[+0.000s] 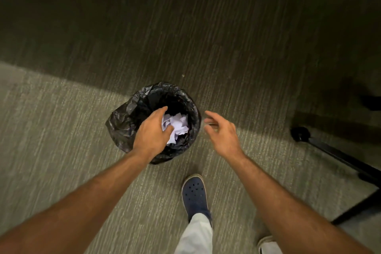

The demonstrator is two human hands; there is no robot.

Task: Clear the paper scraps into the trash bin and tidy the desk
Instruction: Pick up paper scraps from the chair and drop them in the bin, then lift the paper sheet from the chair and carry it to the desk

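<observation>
Crumpled white paper scraps [177, 126] lie inside black-bagged round trash bin [186, 97]. Left hand [151, 132], right hand [223, 134]: fingers released, empty. Risk: loose liner snagging, tipping bin.

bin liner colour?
Black, glossy and crinkled bin liner, seen in the head view; white paper scraps lie inside.

Striped carpet [61, 130] bears the lined trash bin [123, 121] — and a black chair base [340, 156].

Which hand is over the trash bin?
The left hand is over the trash bin, right above the white paper scraps. The right hand is off to the side, over the carpet.
</observation>
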